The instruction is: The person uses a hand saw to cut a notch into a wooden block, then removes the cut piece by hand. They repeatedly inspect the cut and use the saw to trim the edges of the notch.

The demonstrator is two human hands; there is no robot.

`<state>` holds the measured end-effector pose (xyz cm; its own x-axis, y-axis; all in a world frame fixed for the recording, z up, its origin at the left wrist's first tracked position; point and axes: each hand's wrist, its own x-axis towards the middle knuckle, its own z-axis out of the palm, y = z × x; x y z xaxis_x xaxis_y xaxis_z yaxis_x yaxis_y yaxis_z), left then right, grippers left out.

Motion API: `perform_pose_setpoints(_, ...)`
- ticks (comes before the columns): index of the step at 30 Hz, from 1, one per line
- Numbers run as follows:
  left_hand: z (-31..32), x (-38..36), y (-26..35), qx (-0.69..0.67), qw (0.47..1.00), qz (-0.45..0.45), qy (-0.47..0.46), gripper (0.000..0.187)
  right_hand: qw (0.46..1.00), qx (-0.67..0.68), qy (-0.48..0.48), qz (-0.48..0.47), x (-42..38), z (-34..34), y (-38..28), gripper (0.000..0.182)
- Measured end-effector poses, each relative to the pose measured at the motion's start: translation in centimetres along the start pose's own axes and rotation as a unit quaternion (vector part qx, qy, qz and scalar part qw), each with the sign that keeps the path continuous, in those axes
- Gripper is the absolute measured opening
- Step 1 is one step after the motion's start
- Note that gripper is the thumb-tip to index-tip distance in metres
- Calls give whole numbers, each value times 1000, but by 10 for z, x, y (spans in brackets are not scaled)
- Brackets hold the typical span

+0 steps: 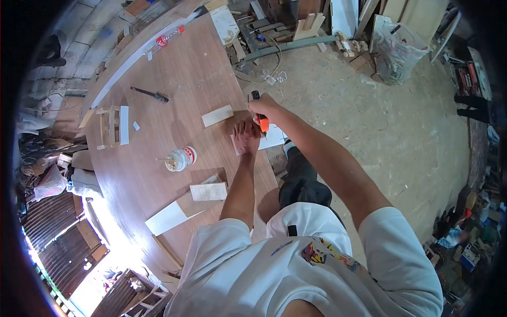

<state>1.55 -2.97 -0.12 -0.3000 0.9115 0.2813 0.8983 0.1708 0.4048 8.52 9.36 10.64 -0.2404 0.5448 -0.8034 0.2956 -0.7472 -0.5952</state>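
My right hand (265, 107) is wrapped round an orange-and-black tool (263, 123) at the table's right edge. The tool's exact kind cannot be made out; a black end sticks out above my fist, and its orange part is over a white board (273, 137). That board juts past the table edge above my knee. My left hand (246, 137) presses down flat beside the tool, fingers stretched out, on the board's table end. Just beyond my left fingertips lies a small pale block (217, 115).
On the wooden table (158, 127) are a jar (181, 158), a dark slim tool (150, 94), a small wooden frame (109, 127), white offcuts (208, 192) and a plastic bottle (169, 37). A scrap-filled bag (400, 55) stands on the floor among wood pieces.
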Motion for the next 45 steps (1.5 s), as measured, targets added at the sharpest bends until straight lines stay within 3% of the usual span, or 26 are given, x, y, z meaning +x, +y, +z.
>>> perform_pose_setpoints(2,4,-1,-3,-1,1000,8,-12,11,1000,17,1,19,6,1,-4,7)
perform_pose_setpoints(4,3,-2,-2,-7,999,-43,-24,10,1000,-3,-1,-16,10,3,1,9)
perform_pose_setpoints(6,3,-4,-2,-4,999,-40,-4,9,999,-25,0,-41,12,3,17,9)
perform_pose_setpoints(9,14,-7,-8,0,999,-32,30,9,989,-87,5,-115,-57,-7,27,8)
perform_pose_setpoints(10,16,-7,-10,3,999,-27,46,10,983,-40,13,-176,-62,-8,56,9)
perform_pose_setpoints(11,11,-6,-10,-39,998,-43,18,10,942,-163,84,-280,-60,-11,88,18)
perform_pose_setpoints(12,11,-5,-9,-39,998,-45,20,10,942,-166,83,-280,-74,-12,97,18)
perform_pose_setpoints(14,14,-1,-8,-2,999,15,49,9,971,-34,83,-220,-94,-12,106,16)
perform_pose_setpoints(18,11,3,-4,-14,999,29,41,8,961,-21,106,-256,-71,0,115,12)
perform_pose_setpoints(20,19,-1,-10,-9,998,11,54,10,984,-30,76,-161,-70,-4,96,9)
perform_pose_setpoints(22,13,-1,-8,-14,999,4,33,10,982,-28,69,-176,-68,-1,97,7)
perform_pose_setpoints(24,13,-1,-7,-21,1000,-8,14,11,951,-85,144,-261,-71,7,103,6)
perform_pose_setpoints(25,16,1,-8,-4,999,-10,45,11,951,-86,143,-262,-76,9,108,6)
perform_pose_setpoints(27,17,1,-5,12,997,-16,75,12,896,-84,190,-392,-100,8,127,8)
perform_pose_setpoints(28,11,2,0,17,997,-18,71,12,897,-86,189,-391,-102,2,145,8)
perform_pose_setpoints(30,6,5,3,23,997,-23,71,13,920,-7,92,-380,-98,-9,178,10)
perform_pose_setpoints(32,2,4,2,9,998,-58,-21,12,928,3,89,-363,-99,-3,194,9)
perform_pose_setpoints(34,14,-3,-12,39,998,-40,-22,11,933,18,92,-347,-97,3,215,8)
perform_pose_setpoints(36,29,-6,-24,68,997,-24,-19,10,883,-29,108,-457,-89,5,236,8)
perform_pose_setpoints(40,49,-16,-46,142,988,29,43,9,861,-85,106,-489,-80,5,246,11)
perform_pose_setpoints(42,52,-21,-47,158,984,45,67,10,882,-54,105,-456,-86,4,243,11)
perform_pose_setpoints(45,35,-11,-31,148,989,2,13,10,916,-16,89,-391,-95,-7,219,12)
